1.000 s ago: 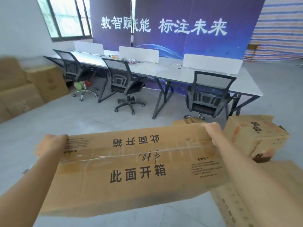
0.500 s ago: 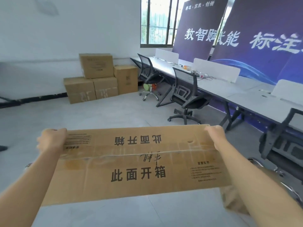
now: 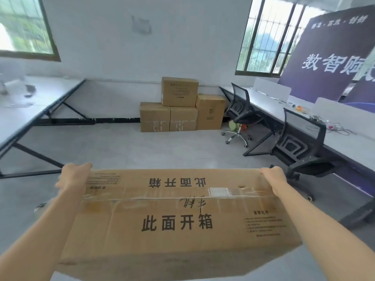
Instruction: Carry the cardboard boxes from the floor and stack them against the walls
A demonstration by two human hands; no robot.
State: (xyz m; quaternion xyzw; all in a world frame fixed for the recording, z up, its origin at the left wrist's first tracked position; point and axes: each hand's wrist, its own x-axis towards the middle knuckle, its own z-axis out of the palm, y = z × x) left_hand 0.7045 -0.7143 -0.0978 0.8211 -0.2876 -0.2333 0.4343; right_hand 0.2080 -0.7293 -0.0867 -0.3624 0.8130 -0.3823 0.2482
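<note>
At far left a barred window (image 3: pixel 26 27) sits in the white wall (image 3: pixel 113 47), and below it a long grey counter (image 3: pixel 30 102) on black angled legs runs toward the corner; what lies on it is too blurred to name. Nearer, the left hand (image 3: pixel 73 177) grasps the far left corner of the carried box (image 3: pixel 178 209), thumb on the top face, the other fingers hidden past the edge. This box is wide and flat, brown cardboard, held level in the air above the grey floor (image 3: pixel 121 149) between both forearms; its top bears large black Chinese print, a taped centre seam and a handwritten scrawl. Beyond it, well apart, the stacked boxes (image 3: pixel 178 106) stand on the floor against the far wall: two low ones side by side, a taller one touching their right, and one more set on top. The right hand (image 3: pixel 274 179) clasps the box's far right corner, fingers wrapped over the edge. Further right, two black mesh chairs (image 3: pixel 300 147) are drawn up to a second counter (image 3: pixel 345 128) with white dividers, under another window (image 3: pixel 263 37) and a purple banner (image 3: pixel 334 57).
</note>
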